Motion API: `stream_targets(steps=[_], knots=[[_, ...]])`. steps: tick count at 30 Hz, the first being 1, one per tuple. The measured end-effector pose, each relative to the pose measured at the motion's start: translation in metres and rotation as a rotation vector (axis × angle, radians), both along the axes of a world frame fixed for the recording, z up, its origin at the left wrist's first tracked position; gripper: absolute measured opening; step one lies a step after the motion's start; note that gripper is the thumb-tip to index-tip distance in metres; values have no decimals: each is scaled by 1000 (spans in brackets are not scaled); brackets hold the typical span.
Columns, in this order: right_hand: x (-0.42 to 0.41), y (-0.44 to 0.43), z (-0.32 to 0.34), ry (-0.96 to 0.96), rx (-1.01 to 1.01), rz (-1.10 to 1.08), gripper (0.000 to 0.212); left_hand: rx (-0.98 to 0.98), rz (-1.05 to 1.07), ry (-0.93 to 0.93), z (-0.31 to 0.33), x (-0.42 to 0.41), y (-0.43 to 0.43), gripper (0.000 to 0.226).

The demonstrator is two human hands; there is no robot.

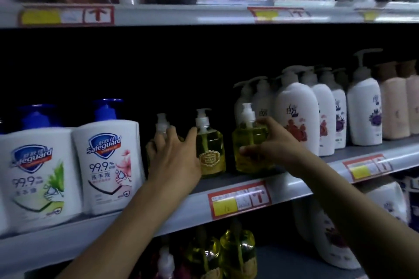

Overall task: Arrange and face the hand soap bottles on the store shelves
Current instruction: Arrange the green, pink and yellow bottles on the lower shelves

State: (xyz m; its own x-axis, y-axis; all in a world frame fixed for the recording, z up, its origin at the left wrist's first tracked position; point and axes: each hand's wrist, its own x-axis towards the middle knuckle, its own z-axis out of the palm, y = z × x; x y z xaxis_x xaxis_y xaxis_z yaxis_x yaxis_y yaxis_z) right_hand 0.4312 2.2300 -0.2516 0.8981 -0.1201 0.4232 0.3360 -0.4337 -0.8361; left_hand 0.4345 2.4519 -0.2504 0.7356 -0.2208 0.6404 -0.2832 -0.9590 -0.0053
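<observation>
Three small yellow hand soap bottles with clear pumps stand on the middle shelf (294,188). My left hand (174,158) wraps around the left bottle (162,123), hiding most of its body; its thumb touches the middle bottle (210,154), whose gold label faces forward. My right hand (274,142) grips the right bottle (248,145) from its right side, with the thumb across the front. That bottle's label does not show.
Two white Safeguard pump bottles (108,165) stand at the left. Tall white and pink lotion bottles (297,118) fill the shelf to the right. More yellow bottles (238,253) sit on the shelf below. Price tags (239,199) line the shelf edges.
</observation>
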Motion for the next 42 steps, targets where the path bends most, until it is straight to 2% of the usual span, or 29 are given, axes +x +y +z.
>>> stream_targets(steps=[3,6,11,12,14,16,18,20,22,25,27,29,32,34,36,39,42], knots=[[10,-4,4,80,9,62,78,26,29,42,-1,5,2,70],[23,-2,2,76,-20,68,81,-6,42,45,-4,6,1,69],[34,8,-3,69,-96,50,119,3,35,15,-7,6,1,66],[33,11,-3,59,-152,6,119,7,37,32,-6,5,2,66],[20,19,-4,3,-310,-165,93,0,30,68,-3,2,5,64],[-6,29,-11,-295,-362,-459,55,-29,-37,-4,-4,-7,6,55],[-43,45,-35,-679,-213,-631,26,-113,-222,-228,-17,-26,7,40],[-79,60,-83,-842,-93,-653,11,-204,-449,-406,-51,-56,5,25],[-98,67,-143,-736,-126,-594,9,-268,-598,-316,-101,-82,1,15],[-80,61,-195,-214,-223,-428,16,-383,-556,124,-177,-80,-10,18],[-52,47,-209,110,-274,-384,37,-423,-438,359,-208,-69,-20,32],[-22,35,-218,285,-300,-323,58,-431,-350,437,-222,-56,-32,48],[8,30,-234,365,-200,-164,59,-399,-273,482,-230,-38,-45,62],[18,32,-241,399,-146,-62,63,-400,-220,477,-234,-28,-49,58],[21,31,-245,410,-55,13,78,-438,-178,492,-238,-22,-50,53],[15,27,-251,388,57,49,87,-491,-138,496,-247,-18,-53,59],[8,29,-250,319,13,0,89,-640,-111,475,-249,-20,-55,58]])
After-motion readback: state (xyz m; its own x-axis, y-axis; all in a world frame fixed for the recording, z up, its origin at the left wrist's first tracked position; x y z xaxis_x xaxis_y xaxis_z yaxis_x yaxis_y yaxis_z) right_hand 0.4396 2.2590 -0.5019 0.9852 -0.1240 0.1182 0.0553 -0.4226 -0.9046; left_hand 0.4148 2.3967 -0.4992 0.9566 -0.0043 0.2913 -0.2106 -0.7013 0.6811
